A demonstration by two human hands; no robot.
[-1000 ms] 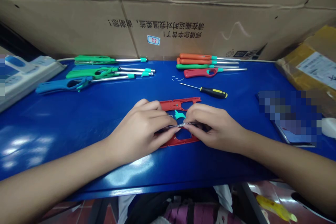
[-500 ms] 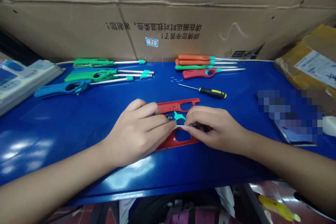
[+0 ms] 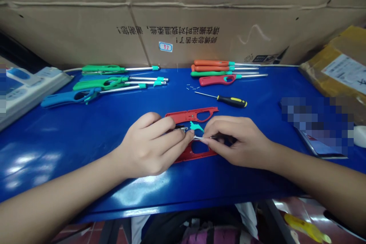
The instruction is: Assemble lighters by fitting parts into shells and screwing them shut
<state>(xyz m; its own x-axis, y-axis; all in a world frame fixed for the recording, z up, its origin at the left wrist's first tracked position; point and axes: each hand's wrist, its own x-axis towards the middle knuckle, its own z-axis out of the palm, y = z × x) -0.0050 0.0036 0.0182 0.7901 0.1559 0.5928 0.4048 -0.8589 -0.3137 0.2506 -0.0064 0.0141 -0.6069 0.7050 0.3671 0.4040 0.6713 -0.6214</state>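
My left hand (image 3: 154, 145) is closed, its thumb and fingertip pinching one end of a thin white strand (image 3: 198, 137), either wire or fine tube. At the other end, my right hand (image 3: 237, 141) pinches the strand too; something dark under its fingers is mostly hidden. Behind my hands lies a red lighter shell half (image 3: 187, 116), inner side up. A second red shell half (image 3: 196, 155) lies nearer me, partly covered by my left hand. Between them are a teal trigger (image 3: 196, 126) and a black-and-metal part (image 3: 182, 127) by my left fingers.
A black-and-yellow screwdriver (image 3: 231, 101) lies behind the work, near tiny white pins (image 3: 192, 87). Long lighters in blue (image 3: 65, 98), green (image 3: 98, 83), orange (image 3: 211, 63) and red (image 3: 215, 80) line the back. A phone (image 3: 323, 145), power strip (image 3: 31, 84) and cardboard box (image 3: 177, 19) surround them.
My left hand has shifted slightly right and tilted, showing more of the rear red shell half and the black-and-metal part. Both hands still pinch the white strand, which now slants a little.
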